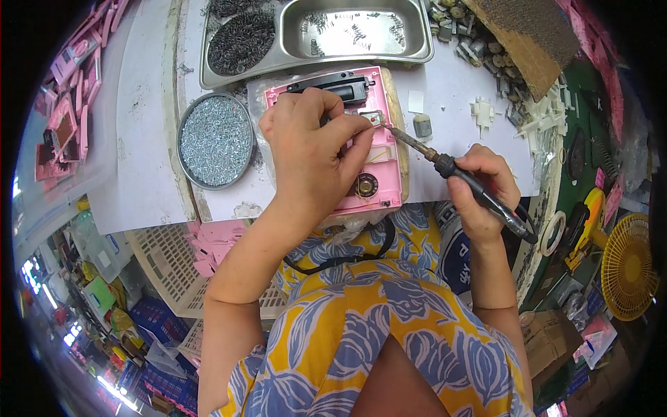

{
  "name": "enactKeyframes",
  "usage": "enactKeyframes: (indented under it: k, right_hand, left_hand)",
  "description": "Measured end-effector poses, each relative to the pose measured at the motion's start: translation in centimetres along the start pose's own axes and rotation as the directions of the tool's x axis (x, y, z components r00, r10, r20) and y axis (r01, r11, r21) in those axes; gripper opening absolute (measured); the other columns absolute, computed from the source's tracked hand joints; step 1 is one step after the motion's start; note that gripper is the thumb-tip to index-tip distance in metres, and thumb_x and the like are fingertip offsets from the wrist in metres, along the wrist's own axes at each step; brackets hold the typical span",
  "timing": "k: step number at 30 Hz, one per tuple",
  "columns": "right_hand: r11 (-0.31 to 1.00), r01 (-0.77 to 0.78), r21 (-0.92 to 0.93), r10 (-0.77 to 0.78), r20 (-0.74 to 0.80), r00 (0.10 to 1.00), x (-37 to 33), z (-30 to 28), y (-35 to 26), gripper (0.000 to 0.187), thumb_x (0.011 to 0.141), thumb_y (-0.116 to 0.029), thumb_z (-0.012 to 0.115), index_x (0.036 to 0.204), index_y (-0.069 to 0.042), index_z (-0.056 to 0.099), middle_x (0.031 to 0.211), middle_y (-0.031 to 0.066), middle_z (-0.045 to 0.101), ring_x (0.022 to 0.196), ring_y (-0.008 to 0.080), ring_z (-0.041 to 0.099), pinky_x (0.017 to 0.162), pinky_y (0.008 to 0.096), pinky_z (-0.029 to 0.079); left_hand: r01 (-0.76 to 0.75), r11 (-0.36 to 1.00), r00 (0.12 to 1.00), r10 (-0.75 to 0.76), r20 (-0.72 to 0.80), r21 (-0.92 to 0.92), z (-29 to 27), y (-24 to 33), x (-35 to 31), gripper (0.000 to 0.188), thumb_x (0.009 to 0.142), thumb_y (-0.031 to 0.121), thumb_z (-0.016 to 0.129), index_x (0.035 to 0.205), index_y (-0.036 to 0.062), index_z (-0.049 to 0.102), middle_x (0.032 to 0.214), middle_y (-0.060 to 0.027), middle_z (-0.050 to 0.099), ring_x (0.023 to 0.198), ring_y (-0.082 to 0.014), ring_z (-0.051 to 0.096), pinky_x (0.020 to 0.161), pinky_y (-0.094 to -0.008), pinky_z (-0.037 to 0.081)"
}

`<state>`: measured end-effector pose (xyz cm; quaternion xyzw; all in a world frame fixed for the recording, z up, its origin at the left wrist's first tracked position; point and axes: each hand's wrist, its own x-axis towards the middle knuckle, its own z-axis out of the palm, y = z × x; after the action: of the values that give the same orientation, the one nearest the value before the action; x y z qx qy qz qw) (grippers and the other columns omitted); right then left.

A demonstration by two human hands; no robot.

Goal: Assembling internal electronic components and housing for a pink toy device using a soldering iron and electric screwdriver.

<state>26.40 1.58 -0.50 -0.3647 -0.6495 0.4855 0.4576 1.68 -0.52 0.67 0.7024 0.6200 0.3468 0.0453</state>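
Note:
My right hand point(486, 184) grips a soldering iron point(479, 191) by its dark handle, its metal shaft slanting up and left. The tip reaches a small metal part point(375, 118) inside a pink plastic casing point(390, 174). My left hand point(309, 142) lies over the casing, thumb and forefinger pinched together beside the tip; whatever they hold is too small to make out. A black part point(354, 89) sits at the casing's far end, and a small round speaker point(366, 185) at its near end. The left hand hides the casing's left middle.
A round dish of small silvery screws point(215, 142) stands left of the casing. Behind lies a metal tray point(295, 64) with dark springs. Small motors point(479, 52) and white plastic pieces point(484, 115) lie at right; a loose metal block point(422, 126) sits near the iron. A yellow fan point(629, 267) stands far right.

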Motion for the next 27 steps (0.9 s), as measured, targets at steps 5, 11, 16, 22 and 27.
enactKeyframes:
  k: [5, 11, 16, 22, 27]
  right_hand:
    - [0.990, 0.100, -0.099, -0.093, 0.073, 0.993, 0.5, -0.9, 0.0, 0.026, 0.079, -0.005, 0.080, 0.101, 0.000, 0.068, 0.080, 0.0059, 0.061, 0.066, 0.0115, 0.051, 0.059, 0.0251, 0.037]
    - [0.991, 0.100, -0.089, -0.095, 0.058, 0.994, 0.6, -1.3, -0.3, 0.027, 0.078, -0.004, 0.081, 0.100, 0.000, 0.068, 0.081, 0.0065, 0.063, 0.067, 0.0119, 0.052, 0.059, 0.0254, 0.038]
    - [0.990, 0.105, -0.097, -0.101, 0.049, 0.994, 0.9, -1.6, -0.4, 0.027, 0.078, -0.005, 0.081, 0.101, 0.000, 0.067, 0.081, 0.0060, 0.062, 0.067, 0.0115, 0.051, 0.060, 0.0249, 0.038]
    - [0.991, 0.100, -0.091, -0.096, 0.046, 0.994, 1.2, -1.9, -0.4, 0.027, 0.079, -0.006, 0.081, 0.101, 0.000, 0.067, 0.080, 0.0048, 0.061, 0.066, 0.0107, 0.049, 0.060, 0.0246, 0.036]
    - [0.991, 0.098, -0.089, -0.094, 0.054, 0.994, 1.6, -1.5, -0.1, 0.027, 0.080, -0.007, 0.081, 0.101, 0.001, 0.067, 0.080, 0.0049, 0.061, 0.066, 0.0108, 0.049, 0.059, 0.0249, 0.036]
  left_hand:
    - [-0.010, 1.000, 1.000, 0.010, -0.002, 0.015, 0.0, 0.0, 0.0, 0.013, 0.070, 0.016, 0.082, 0.081, 0.0130, 0.075, 0.084, -0.0013, 0.054, 0.078, -0.0195, 0.053, 0.077, -0.0378, 0.034]
    - [-0.014, 1.000, 1.000, 0.014, -0.007, 0.020, 0.0, 0.0, 0.0, 0.012, 0.071, 0.016, 0.082, 0.081, 0.0129, 0.075, 0.083, -0.0007, 0.054, 0.078, -0.0192, 0.053, 0.078, -0.0384, 0.034]
    - [-0.013, 0.999, 1.000, 0.013, -0.003, 0.038, 0.0, 0.1, -0.1, 0.013, 0.073, 0.016, 0.082, 0.083, 0.0133, 0.075, 0.084, -0.0002, 0.054, 0.081, -0.0188, 0.053, 0.079, -0.0378, 0.033]
    - [-0.029, 0.998, 1.000, 0.029, 0.002, 0.060, 0.0, 0.0, -0.1, 0.011, 0.076, 0.019, 0.080, 0.085, 0.0140, 0.075, 0.085, 0.0000, 0.054, 0.082, -0.0188, 0.052, 0.080, -0.0371, 0.031]
    - [-0.008, 0.992, 1.000, 0.008, -0.003, 0.128, 0.2, 0.7, 0.4, 0.010, 0.076, 0.019, 0.078, 0.083, 0.0146, 0.073, 0.084, -0.0005, 0.054, 0.082, -0.0206, 0.051, 0.079, -0.0383, 0.032]
